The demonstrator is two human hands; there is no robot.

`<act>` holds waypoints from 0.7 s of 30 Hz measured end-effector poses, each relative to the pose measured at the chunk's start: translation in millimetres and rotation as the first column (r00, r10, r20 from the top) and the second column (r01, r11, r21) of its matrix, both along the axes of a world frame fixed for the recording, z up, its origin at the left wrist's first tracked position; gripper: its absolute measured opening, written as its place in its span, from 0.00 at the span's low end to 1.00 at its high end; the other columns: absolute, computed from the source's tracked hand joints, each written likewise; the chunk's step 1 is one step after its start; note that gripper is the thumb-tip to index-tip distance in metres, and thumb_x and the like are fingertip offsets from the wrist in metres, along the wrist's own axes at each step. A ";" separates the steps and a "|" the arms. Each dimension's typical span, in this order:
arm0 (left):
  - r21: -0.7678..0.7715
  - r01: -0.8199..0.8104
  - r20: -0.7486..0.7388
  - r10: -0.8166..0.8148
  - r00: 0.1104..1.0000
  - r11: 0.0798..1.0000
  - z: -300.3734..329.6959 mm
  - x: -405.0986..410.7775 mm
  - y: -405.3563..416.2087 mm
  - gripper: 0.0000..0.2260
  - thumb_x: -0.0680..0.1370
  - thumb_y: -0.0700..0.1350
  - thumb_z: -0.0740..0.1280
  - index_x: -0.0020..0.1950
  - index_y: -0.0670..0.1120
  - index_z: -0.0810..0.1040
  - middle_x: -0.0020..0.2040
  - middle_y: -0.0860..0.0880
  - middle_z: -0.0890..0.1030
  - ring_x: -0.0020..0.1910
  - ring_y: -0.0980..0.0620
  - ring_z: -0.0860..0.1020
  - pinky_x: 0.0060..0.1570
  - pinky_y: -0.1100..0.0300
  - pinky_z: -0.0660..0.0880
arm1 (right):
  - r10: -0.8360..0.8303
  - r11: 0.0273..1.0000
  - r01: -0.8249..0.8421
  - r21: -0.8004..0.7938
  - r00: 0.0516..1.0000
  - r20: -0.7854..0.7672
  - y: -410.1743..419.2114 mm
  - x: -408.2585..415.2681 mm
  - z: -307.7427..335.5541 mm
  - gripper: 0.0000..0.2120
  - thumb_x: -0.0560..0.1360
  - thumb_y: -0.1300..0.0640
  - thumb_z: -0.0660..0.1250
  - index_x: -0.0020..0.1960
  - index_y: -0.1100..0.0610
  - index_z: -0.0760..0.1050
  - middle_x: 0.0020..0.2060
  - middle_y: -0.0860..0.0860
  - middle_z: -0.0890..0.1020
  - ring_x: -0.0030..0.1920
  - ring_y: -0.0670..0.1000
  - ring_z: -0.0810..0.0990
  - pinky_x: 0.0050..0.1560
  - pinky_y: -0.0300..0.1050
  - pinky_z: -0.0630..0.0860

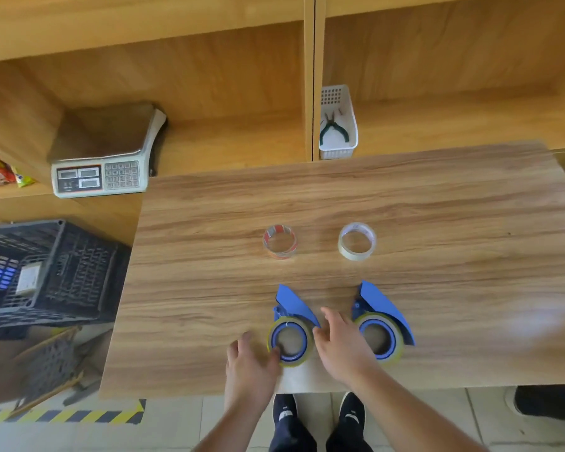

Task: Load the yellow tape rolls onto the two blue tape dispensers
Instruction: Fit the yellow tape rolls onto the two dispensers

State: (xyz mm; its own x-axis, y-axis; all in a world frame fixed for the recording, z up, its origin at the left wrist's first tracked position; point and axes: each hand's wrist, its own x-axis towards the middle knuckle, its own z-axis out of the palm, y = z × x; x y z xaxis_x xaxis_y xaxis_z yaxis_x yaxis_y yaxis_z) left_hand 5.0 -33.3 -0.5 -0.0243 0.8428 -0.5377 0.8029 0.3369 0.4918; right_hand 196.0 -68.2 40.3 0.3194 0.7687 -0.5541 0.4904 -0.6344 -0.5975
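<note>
Two blue tape dispensers lie near the table's front edge, each with a yellow tape roll around its hub. The left dispenser (294, 305) carries one yellow roll (291, 360); the right dispenser (385, 305) carries the other yellow roll (397, 331). My left hand (250, 363) rests at the left roll's near-left rim, fingers spread, touching it. My right hand (340, 344) lies flat between the two dispensers, fingers apart, its fingertips by the left roll's right side.
Farther back on the wooden table (470, 223) lie a clear roll with a red-printed core (280, 241) and a pale cream roll (357, 241). A scale (108, 151) and a white basket with pliers (337, 125) sit on the shelf. A black crate (46, 272) stands left.
</note>
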 end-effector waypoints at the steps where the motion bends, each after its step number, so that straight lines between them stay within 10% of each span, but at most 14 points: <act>1: -0.033 0.001 0.016 -0.001 1.000 0.999 -0.4 0.2 5.5 0.33 0.77 0.61 0.69 0.78 0.53 0.64 0.72 0.49 0.68 0.68 0.43 0.74 0.61 0.49 0.75 | 0.006 1.000 -0.006 -0.016 1.000 0.003 3.3 -3.3 -1.6 0.26 0.83 0.48 0.57 0.79 0.51 0.60 0.73 0.51 0.70 0.72 0.53 0.69 0.69 0.50 0.70; 21: -0.170 0.179 0.054 -0.172 0.984 0.969 1.0 14.9 50.0 0.05 0.72 0.47 0.68 0.47 0.52 0.78 0.47 0.52 0.79 0.38 0.52 0.79 0.30 0.60 0.69 | -0.066 0.982 0.068 -0.175 0.998 0.015 25.7 -36.6 -28.9 0.30 0.75 0.51 0.69 0.74 0.51 0.64 0.63 0.50 0.75 0.54 0.52 0.79 0.54 0.48 0.79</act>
State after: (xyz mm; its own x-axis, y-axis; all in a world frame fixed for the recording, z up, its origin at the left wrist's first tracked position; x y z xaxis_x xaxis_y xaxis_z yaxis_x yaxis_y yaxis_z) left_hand 20.0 16.7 0.5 0.1391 0.7261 -0.6734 0.8387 0.2752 0.4700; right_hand 159.4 -42.5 11.3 0.3725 0.6368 -0.6751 0.4479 -0.7604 -0.4702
